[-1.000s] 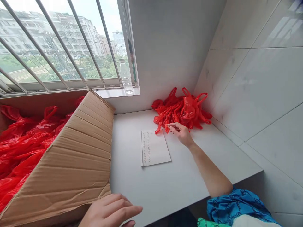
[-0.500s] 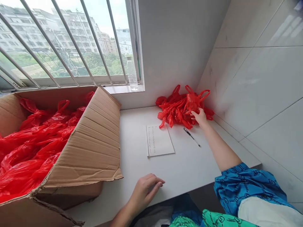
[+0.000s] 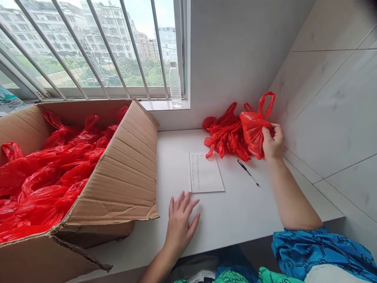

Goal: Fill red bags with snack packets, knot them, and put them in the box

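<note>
My right hand [image 3: 273, 143] is closed on a red plastic bag [image 3: 255, 131], whose loop handle stands up above my fingers. Beside that bag lies a pile of more red plastic bags [image 3: 226, 135], bunched against the wall. My left hand [image 3: 182, 220] hovers over or rests on the white table, its fingers spread and holding nothing. Just beyond its fingertips is a white sheet or notepad [image 3: 210, 175] with rows of small marks. A black pen [image 3: 248, 173] lies to the right of the paper.
A large open cardboard box [image 3: 118, 173] filled with red plastic bags [image 3: 50, 177] takes up the left side, one flap hanging over the table [image 3: 224, 220]. A clear bottle [image 3: 175, 84] stands on the sill by the barred window. Another bottle [image 3: 10, 98] shows at far left. A tiled wall [image 3: 338, 114] bounds the right.
My right hand has gripped a red plastic bag and lifted it up and to the right from the pile. My left hand has moved forward towards the paper and spread its fingers.
</note>
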A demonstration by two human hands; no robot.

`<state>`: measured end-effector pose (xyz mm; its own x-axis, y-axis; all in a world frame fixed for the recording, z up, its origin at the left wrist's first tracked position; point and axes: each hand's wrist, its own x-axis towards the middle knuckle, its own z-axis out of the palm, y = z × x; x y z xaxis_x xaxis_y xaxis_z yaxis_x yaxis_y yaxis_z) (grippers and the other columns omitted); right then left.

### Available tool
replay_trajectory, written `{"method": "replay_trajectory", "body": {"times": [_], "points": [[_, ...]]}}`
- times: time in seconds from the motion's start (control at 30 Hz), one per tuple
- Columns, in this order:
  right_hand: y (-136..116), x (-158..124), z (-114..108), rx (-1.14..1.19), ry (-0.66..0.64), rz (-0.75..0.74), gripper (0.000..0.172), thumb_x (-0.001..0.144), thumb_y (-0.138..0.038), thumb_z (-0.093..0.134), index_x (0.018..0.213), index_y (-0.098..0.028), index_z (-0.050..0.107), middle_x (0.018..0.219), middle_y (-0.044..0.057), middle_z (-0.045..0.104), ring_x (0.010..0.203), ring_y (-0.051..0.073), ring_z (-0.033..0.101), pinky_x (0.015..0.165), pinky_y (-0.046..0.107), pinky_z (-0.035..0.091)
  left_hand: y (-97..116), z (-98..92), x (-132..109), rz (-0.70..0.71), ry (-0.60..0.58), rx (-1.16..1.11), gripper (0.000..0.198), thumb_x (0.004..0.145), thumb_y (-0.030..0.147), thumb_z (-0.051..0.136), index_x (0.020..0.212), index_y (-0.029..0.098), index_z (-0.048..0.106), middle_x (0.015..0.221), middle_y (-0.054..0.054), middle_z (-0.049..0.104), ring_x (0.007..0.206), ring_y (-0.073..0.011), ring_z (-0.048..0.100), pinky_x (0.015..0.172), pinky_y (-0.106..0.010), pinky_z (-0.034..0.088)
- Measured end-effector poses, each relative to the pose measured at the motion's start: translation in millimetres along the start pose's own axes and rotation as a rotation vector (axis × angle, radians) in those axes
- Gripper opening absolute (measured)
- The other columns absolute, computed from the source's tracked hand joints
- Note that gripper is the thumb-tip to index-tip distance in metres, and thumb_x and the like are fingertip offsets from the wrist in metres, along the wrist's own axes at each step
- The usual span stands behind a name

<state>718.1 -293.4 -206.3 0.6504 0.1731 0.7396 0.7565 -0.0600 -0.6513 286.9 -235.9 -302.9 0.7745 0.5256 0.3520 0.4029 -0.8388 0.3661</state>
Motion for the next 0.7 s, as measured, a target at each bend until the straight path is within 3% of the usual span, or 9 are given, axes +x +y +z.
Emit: {"method": "replay_trajectory", "body": {"times": [0.13, 0.27, 0.3, 0.37, 0.43, 0.47, 0.6, 0.7], "points": [[-33, -15, 10, 0.124, -0.146, 0.046, 0.026, 0.092, -0.044, 0.054, 0.103, -0.021, 0.062, 0.096, 0.006, 0.069, 0.091, 0.02, 0.065, 0.085, 0.038, 0.053, 1, -1.1, 1, 0.027, -0.083, -0.009, 0.035, 0.094, 0.029, 0.052, 0.127, 0.031, 0.06, 0.15, -0.01, 0.046, 0.139, -0.0309, 0.042, 0.113, -0.066, 0.028], [-76, -42, 26, 0.194, -0.308, -0.118, 0.023, 0.095, -0.038, 0.052, 0.107, -0.023, 0.064, 0.111, 0.007, 0.067, 0.107, 0.022, 0.063, 0.097, 0.04, 0.05, 4, -5.9, 0, 0.001, -0.093, -0.053, 0.032, 0.095, 0.028, 0.05, 0.125, 0.03, 0.06, 0.146, -0.009, 0.05, 0.138, -0.0285, 0.043, 0.114, -0.064, 0.027], [-86, -51, 29, 0.208, -0.4, -0.186, 0.021, 0.096, -0.036, 0.052, 0.107, -0.024, 0.065, 0.116, 0.008, 0.066, 0.112, 0.022, 0.062, 0.1, 0.04, 0.049, 4, -6.3, 0, -0.006, -0.094, -0.067, 0.032, 0.095, 0.027, 0.05, 0.126, 0.03, 0.059, 0.144, -0.009, 0.052, 0.137, -0.0279, 0.044, 0.115, -0.063, 0.026], [-101, -70, 32, 0.242, -0.708, -0.301, 0.019, 0.094, -0.035, 0.056, 0.105, -0.026, 0.068, 0.122, 0.006, 0.065, 0.116, 0.022, 0.06, 0.1, 0.039, 0.049, 4, -6.7, 0, -0.019, -0.09, -0.101, 0.031, 0.095, 0.026, 0.05, 0.125, 0.031, 0.059, 0.139, -0.008, 0.055, 0.134, -0.0267, 0.047, 0.115, -0.062, 0.026], [-106, -86, 33, 0.268, -0.979, -0.332, 0.017, 0.092, -0.036, 0.061, 0.103, -0.027, 0.071, 0.121, 0.005, 0.066, 0.113, 0.022, 0.062, 0.096, 0.036, 0.051, 2, -8.1, 0, -0.029, -0.073, -0.14, 0.03, 0.096, 0.026, 0.051, 0.124, 0.031, 0.059, 0.134, -0.007, 0.058, 0.131, -0.0257, 0.05, 0.115, -0.062, 0.026], [-106, -92, 33, 0.276, -1.044, -0.309, 0.017, 0.092, -0.036, 0.062, 0.102, -0.027, 0.071, 0.118, 0.004, 0.068, 0.11, 0.021, 0.063, 0.094, 0.036, 0.051, 1, -10.0, 0, -0.036, -0.059, -0.16, 0.03, 0.095, 0.026, 0.051, 0.124, 0.031, 0.059, 0.133, -0.007, 0.058, 0.13, -0.0254, 0.051, 0.115, -0.06, 0.029], [-90, -105, 34, 0.271, -0.944, -0.094, 0.022, 0.096, -0.036, 0.054, 0.104, -0.023, 0.07, 0.105, 0.005, 0.072, 0.099, 0.02, 0.067, 0.088, 0.035, 0.053, 3, -28.7, 13, -0.06, 0.01, -0.248, 0.028, 0.096, 0.027, 0.052, 0.122, 0.029, 0.061, 0.124, -0.007, 0.062, 0.118, -0.023, 0.058, 0.099, -0.042, 0.049], [-81, -114, 38, 0.204, -0.904, -0.065, 0.022, 0.096, -0.036, 0.054, 0.104, -0.023, 0.07, 0.104, 0.006, 0.072, 0.1, 0.022, 0.066, 0.088, 0.037, 0.052, 12, -44.5, 43, -0.04, 0.087, -0.294, 0.025, 0.097, 0.027, 0.051, 0.119, 0.028, 0.063, 0.113, -0.005, 0.066, 0.104, -0.0193, 0.063, 0.088, -0.033, 0.053]]}}
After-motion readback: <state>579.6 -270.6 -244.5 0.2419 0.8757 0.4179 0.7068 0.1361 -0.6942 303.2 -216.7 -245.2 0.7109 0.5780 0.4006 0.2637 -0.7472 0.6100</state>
